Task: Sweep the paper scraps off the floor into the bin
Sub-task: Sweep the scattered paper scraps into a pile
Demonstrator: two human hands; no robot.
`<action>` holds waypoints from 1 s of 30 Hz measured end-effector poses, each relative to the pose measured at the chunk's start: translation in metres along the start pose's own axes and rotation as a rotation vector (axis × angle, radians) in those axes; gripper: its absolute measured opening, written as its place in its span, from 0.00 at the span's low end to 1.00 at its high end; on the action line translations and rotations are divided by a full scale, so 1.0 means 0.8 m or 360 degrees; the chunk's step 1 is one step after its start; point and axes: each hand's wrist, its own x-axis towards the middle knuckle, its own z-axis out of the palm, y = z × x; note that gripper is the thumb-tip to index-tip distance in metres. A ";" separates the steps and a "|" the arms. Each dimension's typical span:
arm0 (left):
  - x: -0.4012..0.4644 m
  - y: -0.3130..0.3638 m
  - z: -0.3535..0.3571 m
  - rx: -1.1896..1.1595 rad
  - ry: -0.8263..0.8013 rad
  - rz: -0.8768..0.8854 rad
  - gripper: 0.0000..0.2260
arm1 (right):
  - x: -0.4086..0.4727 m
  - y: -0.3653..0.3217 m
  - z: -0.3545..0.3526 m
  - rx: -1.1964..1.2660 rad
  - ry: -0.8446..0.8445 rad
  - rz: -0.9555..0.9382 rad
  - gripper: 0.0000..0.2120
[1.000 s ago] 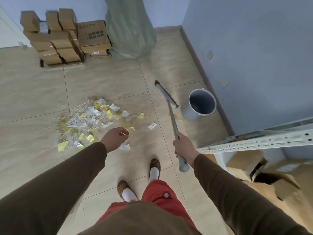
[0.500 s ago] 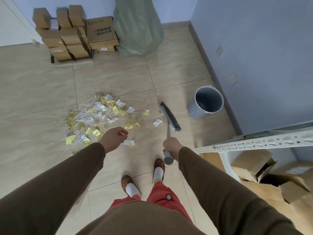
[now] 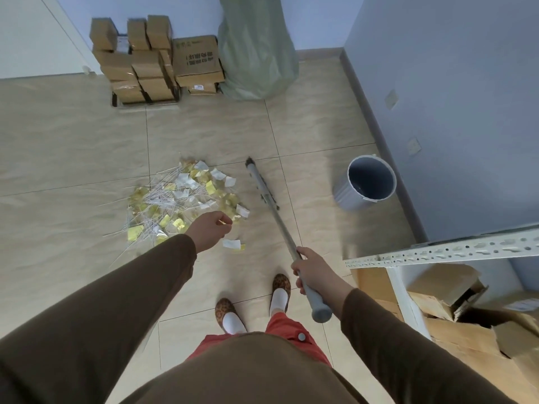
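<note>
1. Two hands in view, the notes running left to right. Far left against the far wall: stacked cardboard boxes (image 3: 151, 62), with a green sack (image 3: 256, 48) just to their right.
2. Paper scraps (image 3: 186, 196), yellow and white with thin white strips, lie heaped on the tile floor (image 3: 73, 147) left of centre. A few stray pieces sit near the heap's near-right edge.
3. Left hand (image 3: 210, 230) hangs above the near edge of the heap, fingers curled. Something small may be pinched at the fingertips; cannot tell.
4. Broom (image 3: 272, 211): its head lies just right of the heap, apart from the scraps. Half a second ago the head was nearer and angled the other way; it has since swung out to the far side and closer to the pile. One stray white scrap that lay right of the heap now sits in against its edge. Judgement: strays are being gathered and the pile is tightening.
5. Right hand (image 3: 313, 271) grips the broom handle near its grey end; it has dropped back toward the body.
6. Bin (image 3: 369, 182) stands upright at right, by the wall, well apart from the heap. It looks empty. Nothing is in it yet, so the task is at an early stage.
7. Metal shelf (image 3: 437, 252) and open boxes sit near right.
</note>
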 end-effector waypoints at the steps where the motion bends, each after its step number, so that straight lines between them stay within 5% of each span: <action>1: -0.003 -0.006 -0.003 -0.0003 0.0010 -0.0012 0.04 | -0.004 0.003 0.008 -0.0070 0.0030 -0.0024 0.23; 6: -0.022 -0.036 -0.019 -0.0031 0.0073 -0.0093 0.06 | 0.024 -0.001 0.060 -0.0142 0.0121 0.0053 0.18; 11: -0.046 -0.074 -0.034 -0.0020 0.0139 -0.0187 0.07 | 0.046 -0.019 0.150 0.0067 -0.0200 0.0239 0.05; 15: -0.062 -0.099 -0.046 -0.0039 0.0172 -0.0236 0.08 | 0.045 -0.022 0.182 0.0011 -0.0321 0.0186 0.19; 20: -0.072 -0.116 -0.055 -0.0108 0.0215 -0.0241 0.07 | 0.013 -0.021 0.159 0.0065 -0.0330 0.0068 0.14; 30: -0.085 -0.127 -0.059 -0.0213 0.0273 -0.0250 0.06 | -0.048 -0.001 0.195 0.0257 -0.0016 0.0246 0.25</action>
